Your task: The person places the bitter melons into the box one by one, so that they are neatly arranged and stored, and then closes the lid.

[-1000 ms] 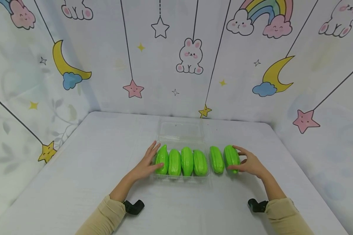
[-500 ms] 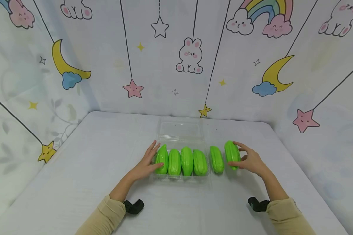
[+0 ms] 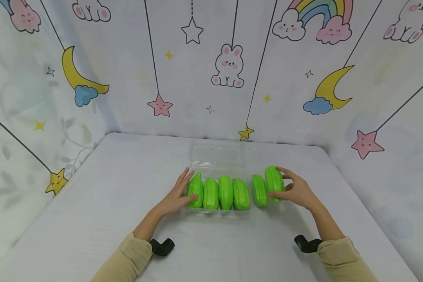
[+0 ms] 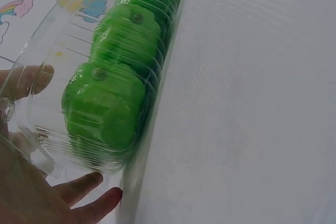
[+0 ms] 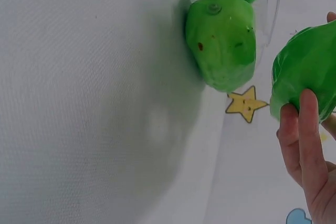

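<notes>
My right hand (image 3: pixel 296 191) grips a green ridged gourd-like fruit (image 3: pixel 274 183) between thumb and fingers, raised above the table. A similar fruit (image 5: pixel 223 43) lies on the table just outside the clear plastic box (image 3: pixel 215 211), at its right end. Inside the box, several more such fruits (image 3: pixel 225 192) stand side by side in a row. My left hand (image 3: pixel 174 199) rests at the box's left end with fingers spread. Its thumb (image 4: pixel 39 80) reaches over the rim by the leftmost fruit (image 4: pixel 102 106), and two fingertips (image 4: pixel 86 184) show low outside that end.
The clear lid (image 3: pixel 216 156) lies folded back behind the box. A white cloth covers the table (image 3: pixel 134 164), and a patterned curtain (image 3: pixel 127 58) hangs behind it and at both sides. Black wrist devices (image 3: pixel 162 247) sit on both forearms.
My right hand has lifted its fruit off the table and carried it slightly away from me and to the left. My left hand stays at the box's left end.
</notes>
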Tool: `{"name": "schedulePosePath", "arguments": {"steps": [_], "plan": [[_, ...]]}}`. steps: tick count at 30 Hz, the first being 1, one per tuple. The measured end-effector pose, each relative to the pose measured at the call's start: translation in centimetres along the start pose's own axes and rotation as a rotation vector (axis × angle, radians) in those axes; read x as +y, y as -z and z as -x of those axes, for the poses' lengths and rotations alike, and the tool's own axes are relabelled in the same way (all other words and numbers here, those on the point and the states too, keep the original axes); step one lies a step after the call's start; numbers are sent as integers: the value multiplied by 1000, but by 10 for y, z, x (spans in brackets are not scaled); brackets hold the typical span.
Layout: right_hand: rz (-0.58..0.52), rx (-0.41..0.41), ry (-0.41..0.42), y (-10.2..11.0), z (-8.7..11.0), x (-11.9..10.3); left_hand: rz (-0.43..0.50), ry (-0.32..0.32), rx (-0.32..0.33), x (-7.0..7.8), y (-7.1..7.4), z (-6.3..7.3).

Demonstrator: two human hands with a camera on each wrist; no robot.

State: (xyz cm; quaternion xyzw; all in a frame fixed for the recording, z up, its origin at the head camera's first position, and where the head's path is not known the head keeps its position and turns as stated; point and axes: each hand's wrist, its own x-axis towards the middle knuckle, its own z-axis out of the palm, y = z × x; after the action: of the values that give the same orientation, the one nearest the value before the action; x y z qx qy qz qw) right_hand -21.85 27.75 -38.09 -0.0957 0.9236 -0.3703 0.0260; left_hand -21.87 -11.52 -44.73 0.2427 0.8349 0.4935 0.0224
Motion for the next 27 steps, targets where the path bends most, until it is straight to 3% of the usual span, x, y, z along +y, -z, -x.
{"name": "schedulePosePath", "arguments": {"steps": [27], "plan": [[-20,-18,43,-22,-7,-37,-20,22,-23,1,-3,-8]]}}
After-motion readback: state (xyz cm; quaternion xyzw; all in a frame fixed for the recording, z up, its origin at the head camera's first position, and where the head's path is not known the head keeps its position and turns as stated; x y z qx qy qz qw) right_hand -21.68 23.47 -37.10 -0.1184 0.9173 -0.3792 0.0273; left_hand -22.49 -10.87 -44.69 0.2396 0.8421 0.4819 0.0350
